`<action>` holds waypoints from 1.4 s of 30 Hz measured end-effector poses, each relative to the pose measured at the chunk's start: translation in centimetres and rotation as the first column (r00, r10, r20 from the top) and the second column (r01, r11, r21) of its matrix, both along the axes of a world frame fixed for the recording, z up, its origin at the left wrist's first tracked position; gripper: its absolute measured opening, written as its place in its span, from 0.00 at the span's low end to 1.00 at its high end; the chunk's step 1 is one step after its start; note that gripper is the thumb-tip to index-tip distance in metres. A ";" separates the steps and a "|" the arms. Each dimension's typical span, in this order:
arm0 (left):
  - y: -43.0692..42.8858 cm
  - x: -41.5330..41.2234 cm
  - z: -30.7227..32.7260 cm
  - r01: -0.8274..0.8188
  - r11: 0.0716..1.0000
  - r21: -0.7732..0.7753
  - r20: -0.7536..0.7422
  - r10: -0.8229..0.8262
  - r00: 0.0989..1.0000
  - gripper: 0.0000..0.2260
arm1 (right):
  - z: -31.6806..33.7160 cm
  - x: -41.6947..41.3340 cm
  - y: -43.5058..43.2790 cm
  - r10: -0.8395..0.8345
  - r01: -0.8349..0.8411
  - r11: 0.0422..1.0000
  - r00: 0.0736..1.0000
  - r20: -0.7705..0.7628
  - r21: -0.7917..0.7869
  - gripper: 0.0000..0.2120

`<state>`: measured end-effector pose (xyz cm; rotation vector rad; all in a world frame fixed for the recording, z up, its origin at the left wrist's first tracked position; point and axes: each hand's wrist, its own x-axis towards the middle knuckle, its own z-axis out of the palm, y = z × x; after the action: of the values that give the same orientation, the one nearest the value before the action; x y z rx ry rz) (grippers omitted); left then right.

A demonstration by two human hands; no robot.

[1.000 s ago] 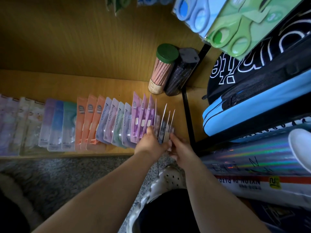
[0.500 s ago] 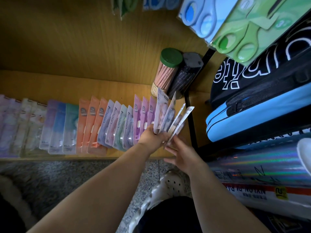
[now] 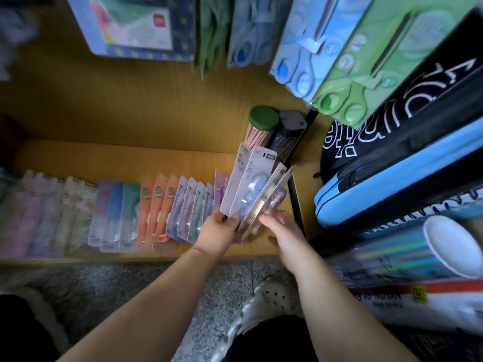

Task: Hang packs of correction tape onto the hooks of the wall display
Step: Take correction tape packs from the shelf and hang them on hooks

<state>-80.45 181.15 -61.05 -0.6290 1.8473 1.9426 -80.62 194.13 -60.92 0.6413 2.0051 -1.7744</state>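
Observation:
A fanned bunch of pale correction tape packs (image 3: 254, 184) is lifted above the right end of the low wooden shelf (image 3: 109, 160). My left hand (image 3: 222, 229) grips the lower ends of the left packs. My right hand (image 3: 281, 226) holds the lower ends of the right packs in the fan. More packs stand in a row on the shelf: orange ones (image 3: 156, 207), lilac and green ones (image 3: 190, 207), pastel ones (image 3: 112, 212) further left. No hooks show clearly in view.
A green-lidded pencil tube (image 3: 261, 126) and a dark tube (image 3: 288, 131) stand at the shelf's back right. Scissor packs (image 3: 339, 61) hang above. Bags (image 3: 405, 152) and holographic rolls (image 3: 418, 246) crowd the right. My shoe (image 3: 261, 301) is on the speckled floor.
Both hands have lifted the bunch of packs up off the shelf and fanned it wider. The camera has tilted up, showing more hanging goods above.

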 end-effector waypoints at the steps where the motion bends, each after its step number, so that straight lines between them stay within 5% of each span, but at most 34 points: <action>1: -0.5 0.4 0.9 -0.011 1.000 0.008 -0.029 0.011 1.000 0.06 | 1.0 0.3 -0.6 0.021 -0.022 0.999 1.000 -0.013 -0.025 0.07; 9: -4.9 5.1 9.3 -0.125 0.992 0.029 -0.275 0.128 0.953 0.07 | 10.3 3.7 -4.3 0.134 -0.184 0.963 0.961 -0.244 -0.196 0.15; 15: -7.4 10.6 16.6 -0.137 0.986 0.093 -0.424 0.163 0.891 0.08 | 17.6 6.6 -6.0 0.148 -0.311 0.884 0.895 -0.422 -0.349 0.33; 20: -9.3 13.6 21.3 -0.112 0.990 0.089 -0.541 0.142 0.829 0.06 | 22.5 8.6 -7.7 0.133 -0.388 0.822 0.843 -0.522 -0.417 0.31; 25: -10.7 15.0 25.1 -0.103 0.994 0.040 -0.642 0.105 0.760 0.11 | 25.6 10.3 -8.7 0.133 -0.441 0.776 0.812 -0.568 -0.450 0.46; 33: -10.3 15.6 27.6 0.054 0.997 0.060 -0.698 0.003 0.716 0.19 | 27.6 11.2 -8.5 0.106 -0.452 0.775 0.782 -0.614 -0.442 0.47; 42: -10.3 14.4 28.2 0.161 0.984 0.082 -0.742 -0.048 0.669 0.31 | 28.0 10.1 -7.5 0.091 -0.430 0.819 0.753 -0.652 -0.381 0.26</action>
<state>-66.01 170.87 -32.83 0.4040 2.0604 2.4282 -70.54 186.59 -32.91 -0.4500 1.6878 -2.3756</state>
